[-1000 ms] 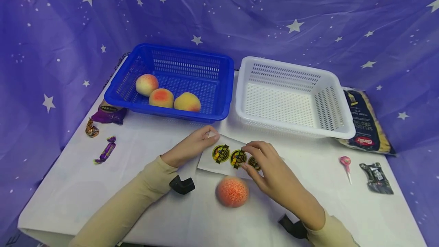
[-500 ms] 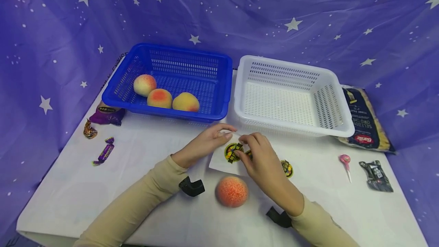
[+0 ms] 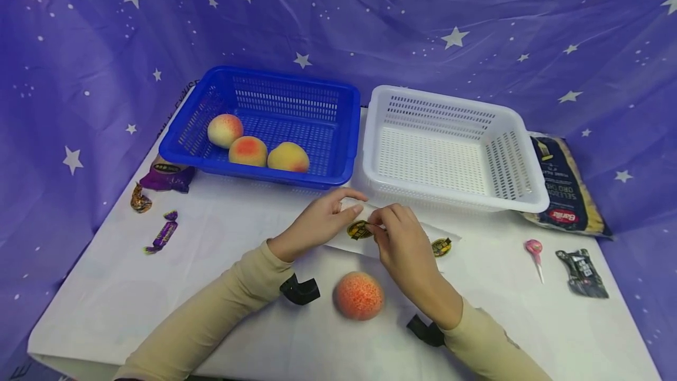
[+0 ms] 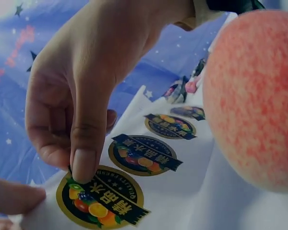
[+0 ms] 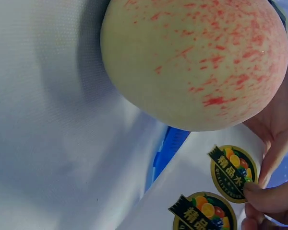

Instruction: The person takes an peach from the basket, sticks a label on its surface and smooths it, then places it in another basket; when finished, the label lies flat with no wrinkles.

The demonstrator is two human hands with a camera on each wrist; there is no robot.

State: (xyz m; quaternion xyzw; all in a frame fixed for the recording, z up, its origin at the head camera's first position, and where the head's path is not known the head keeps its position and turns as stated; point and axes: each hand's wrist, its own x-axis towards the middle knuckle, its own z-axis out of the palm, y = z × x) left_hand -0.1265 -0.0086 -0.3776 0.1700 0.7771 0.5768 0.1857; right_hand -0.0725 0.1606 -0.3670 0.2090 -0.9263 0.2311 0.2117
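Note:
A white sticker sheet (image 3: 346, 246) with a row of round black-and-gold fruit stickers is raised above the table. My left hand (image 3: 319, 219) holds its left end between thumb and fingers. My right hand (image 3: 406, 246) pinches the edge of the end sticker (image 3: 358, 229); in the left wrist view its thumb lies on that sticker (image 4: 105, 203). Whether the sticker's edge has lifted is hard to see. Close to me, below the sheet, a red-speckled peach (image 3: 359, 296) rests on the white table, untouched by either hand.
A blue basket (image 3: 259, 178) with three peaches stands at the back left, beside a white basket (image 3: 455, 199). Wrapped candies (image 3: 163, 234) lie at left. At right are a pasta bag (image 3: 568, 193), a lollipop (image 3: 534, 249) and a black packet (image 3: 582, 273).
Both hands shifted along the sheet, the left one rightward, the right one leftward onto the end sticker. The sheet now tilts flatter and its far-right sticker shows past the right hand.

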